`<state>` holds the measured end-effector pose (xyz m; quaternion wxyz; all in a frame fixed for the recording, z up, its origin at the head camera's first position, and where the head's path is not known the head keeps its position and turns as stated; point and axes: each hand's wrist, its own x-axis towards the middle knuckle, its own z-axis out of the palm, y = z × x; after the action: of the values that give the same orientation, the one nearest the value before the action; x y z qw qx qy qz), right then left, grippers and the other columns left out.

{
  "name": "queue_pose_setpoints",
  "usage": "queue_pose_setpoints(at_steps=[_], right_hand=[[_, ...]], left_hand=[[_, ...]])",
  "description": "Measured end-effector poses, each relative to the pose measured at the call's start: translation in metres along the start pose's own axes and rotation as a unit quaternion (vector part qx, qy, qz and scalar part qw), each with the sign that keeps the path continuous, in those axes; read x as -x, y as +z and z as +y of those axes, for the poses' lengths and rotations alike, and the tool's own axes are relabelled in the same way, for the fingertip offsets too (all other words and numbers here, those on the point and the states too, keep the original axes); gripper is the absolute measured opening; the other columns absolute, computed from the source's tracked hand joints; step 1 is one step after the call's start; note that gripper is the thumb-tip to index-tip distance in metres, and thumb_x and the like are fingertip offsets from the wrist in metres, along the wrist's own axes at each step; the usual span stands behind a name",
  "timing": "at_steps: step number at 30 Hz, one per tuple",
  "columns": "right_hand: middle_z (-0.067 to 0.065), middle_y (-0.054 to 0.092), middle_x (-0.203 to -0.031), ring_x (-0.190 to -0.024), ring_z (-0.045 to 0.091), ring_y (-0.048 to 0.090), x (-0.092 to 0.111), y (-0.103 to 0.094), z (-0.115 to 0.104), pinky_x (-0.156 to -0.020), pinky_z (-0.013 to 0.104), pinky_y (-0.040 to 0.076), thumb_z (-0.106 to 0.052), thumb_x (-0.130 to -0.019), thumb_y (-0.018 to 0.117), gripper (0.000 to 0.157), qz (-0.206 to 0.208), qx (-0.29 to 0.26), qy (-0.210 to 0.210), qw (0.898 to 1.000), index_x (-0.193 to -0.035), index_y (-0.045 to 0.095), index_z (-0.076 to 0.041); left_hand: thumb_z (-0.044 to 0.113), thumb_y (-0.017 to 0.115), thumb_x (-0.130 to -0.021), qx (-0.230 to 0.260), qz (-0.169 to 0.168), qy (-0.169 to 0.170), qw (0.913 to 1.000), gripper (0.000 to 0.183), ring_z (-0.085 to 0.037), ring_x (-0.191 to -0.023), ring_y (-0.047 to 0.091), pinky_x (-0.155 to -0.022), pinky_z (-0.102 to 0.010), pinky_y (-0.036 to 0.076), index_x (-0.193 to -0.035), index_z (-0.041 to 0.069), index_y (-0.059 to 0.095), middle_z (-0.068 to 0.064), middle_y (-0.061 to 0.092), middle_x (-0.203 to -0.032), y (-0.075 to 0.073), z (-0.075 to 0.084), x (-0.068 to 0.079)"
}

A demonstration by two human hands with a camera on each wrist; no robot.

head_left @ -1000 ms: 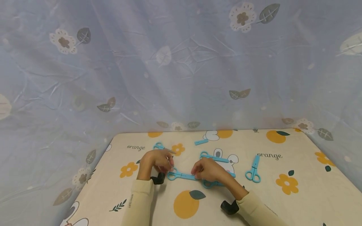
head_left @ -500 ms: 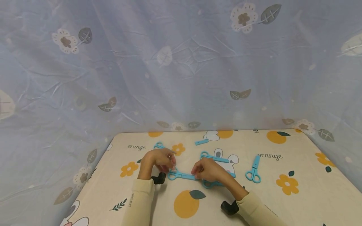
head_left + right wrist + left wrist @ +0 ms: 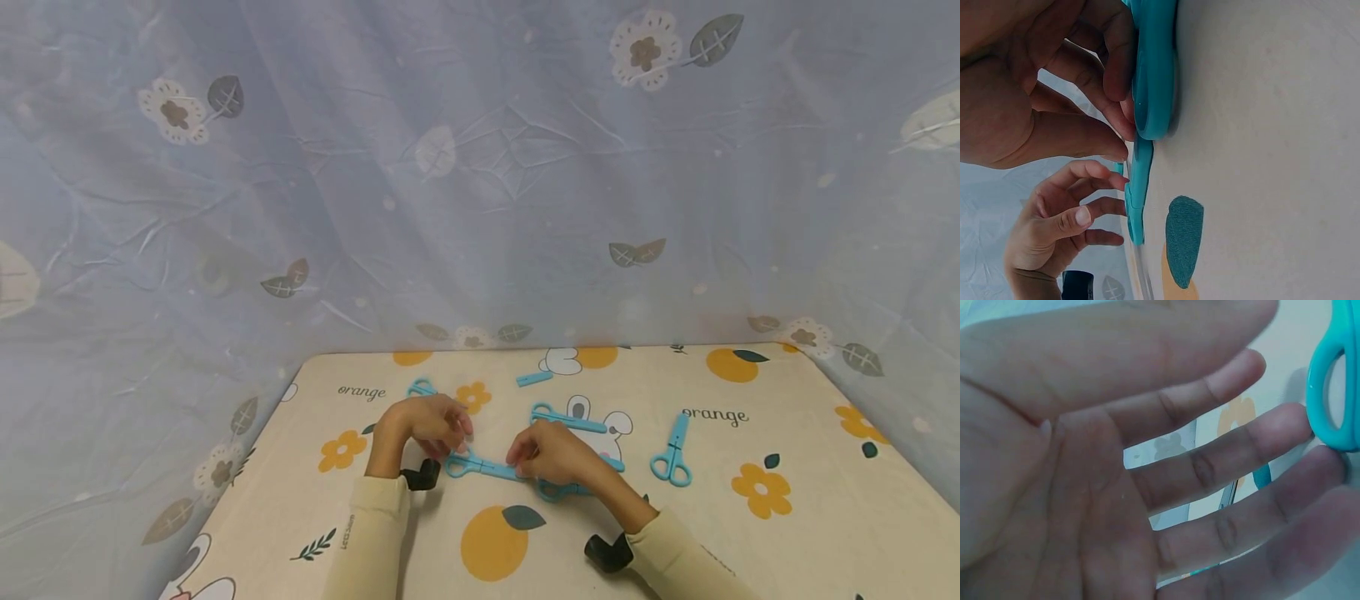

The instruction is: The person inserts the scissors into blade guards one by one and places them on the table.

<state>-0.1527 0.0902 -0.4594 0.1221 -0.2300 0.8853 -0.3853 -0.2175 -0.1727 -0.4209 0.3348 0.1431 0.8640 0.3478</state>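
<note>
A pair of light-blue scissors (image 3: 491,469) with a blade cover lies flat on the tablecloth between the hands. At its handle end my left hand (image 3: 435,423) hovers with fingers spread; in the left wrist view fingertips touch or nearly touch a blue handle loop (image 3: 1318,394). My right hand (image 3: 558,454) pinches the covered blade end between thumb and fingers, also seen in the right wrist view on the scissors (image 3: 1141,169). Beneath that hand lie other blue scissors (image 3: 553,490), partly hidden. Behind the left hand sit scissors (image 3: 422,387) whose blades are hidden.
More blue scissors (image 3: 573,418) lie just beyond the right hand, and another pair (image 3: 676,450) rests to the right. A loose blue blade cover (image 3: 534,378) is near the back of the patterned tablecloth (image 3: 420,550). A grey floral curtain (image 3: 480,275) hangs behind.
My left hand has shifted slightly right over the handle loops, now covering the bare blades of the scissors behind it. The right hand stays at the covered end.
</note>
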Motion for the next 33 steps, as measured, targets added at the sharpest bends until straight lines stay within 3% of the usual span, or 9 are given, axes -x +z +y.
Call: queue_pose_setpoints(at_steps=[7, 13, 22, 33], right_hand=[[-0.002, 0.076, -0.081, -0.074, 0.009, 0.064, -0.0003, -0.0004, -0.0010, -0.067, 0.025, 0.055, -0.001, -0.090, 0.082, 0.011, -0.001, 0.002, 0.002, 1.000, -0.091, 0.082, -0.011], [-0.002, 0.076, -0.081, -0.072, 0.009, 0.063, -0.0016, -0.0003, -0.0003, -0.064, 0.024, 0.053, -0.001, -0.090, 0.081, 0.011, 0.001, 0.003, 0.003, 1.000, -0.092, 0.083, -0.011], [-0.001, 0.076, -0.080, -0.072, 0.011, 0.063, -0.0021, 0.0001, 0.0009, -0.062, 0.024, 0.051, 0.000, -0.090, 0.081, 0.009, -0.003, 0.001, -0.004, 1.000, -0.091, 0.082, -0.009], [-0.003, 0.077, -0.082, -0.074, 0.009, 0.064, -0.0011, -0.0004, -0.0003, -0.065, 0.025, 0.053, -0.002, -0.091, 0.081, 0.009, -0.002, -0.001, 0.001, 1.000, -0.092, 0.083, -0.011]], left_hand=[[0.014, 0.085, -0.091, -0.027, -0.003, 0.025, 0.9993, 0.030, -0.022, -0.083, 0.072, -0.076, -0.039, 0.065, -0.119, 0.009, 0.074, -0.007, 0.072, -0.110, -0.0024, -0.0018, -0.0031], [0.014, 0.085, -0.090, -0.044, -0.006, 0.048, 0.9978, 0.040, -0.022, -0.087, 0.071, -0.080, -0.039, 0.064, -0.128, 0.014, 0.074, -0.011, 0.072, -0.125, -0.0036, -0.0046, -0.0064], [0.009, 0.083, -0.091, -0.027, -0.027, 0.077, 0.9963, 0.048, -0.016, -0.089, 0.067, -0.085, -0.041, 0.063, -0.137, 0.009, 0.069, -0.016, 0.070, -0.133, -0.0030, -0.0042, -0.0062], [0.010, 0.083, -0.091, -0.049, -0.033, 0.105, 0.9927, 0.051, -0.015, -0.101, 0.066, -0.080, -0.026, 0.057, -0.139, 0.010, 0.068, -0.013, 0.070, -0.132, -0.0032, -0.0047, -0.0103]])
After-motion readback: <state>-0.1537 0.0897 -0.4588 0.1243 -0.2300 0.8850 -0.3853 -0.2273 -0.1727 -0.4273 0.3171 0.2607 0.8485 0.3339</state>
